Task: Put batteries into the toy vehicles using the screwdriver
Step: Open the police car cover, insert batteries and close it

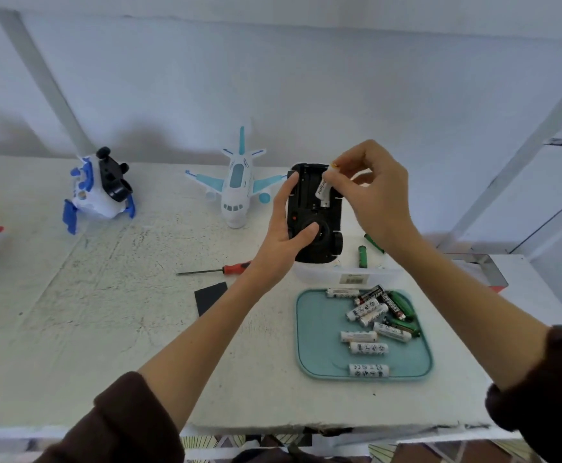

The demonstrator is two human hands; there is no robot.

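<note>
The left hand (284,235) is gripping the upturned car (313,215) above the table while the right hand (369,192) is pinching a battery (323,192) into its bay, which probably needs seating spring-end first, polarity matched.

Counter (106,329): white, scuffed top, lying under everything in view.
Black card (211,297): dark flat rectangle lying on the counter, near the centre.
Wall (306,78): pale, standing behind the counter.
Metal struts (44,81): grey bars leaning diagonally against the wall at left and right.
Sleeves (119,426): dark brown, showing at both lower corners.
</note>
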